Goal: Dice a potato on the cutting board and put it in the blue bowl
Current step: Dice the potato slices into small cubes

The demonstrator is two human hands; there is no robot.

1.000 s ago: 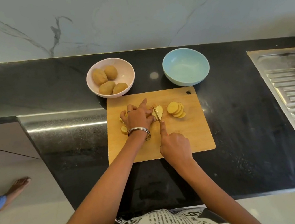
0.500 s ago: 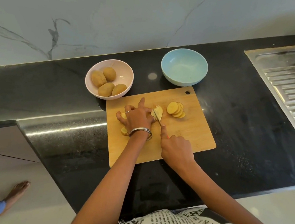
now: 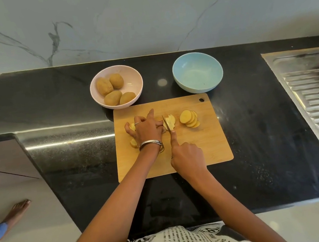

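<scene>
A wooden cutting board lies on the black counter. My left hand holds down potato slices at the board's middle, its fingertips against the cut pieces. My right hand grips a knife, forefinger laid along the blade's back, and the blade stands in the slices right of my left fingers. A fanned stack of round slices lies further right. More potato bits peek out left of my left hand. The blue bowl stands behind the board with nothing in it.
A pink bowl with several whole potatoes sits behind the board on the left. A steel sink drainboard with a brown rack at its far edge is at the right. Someone's bare foot is on the floor at the left.
The knife has kept working through the slices under my left fingertips. Both hands stay in nearly the same place on the board.
</scene>
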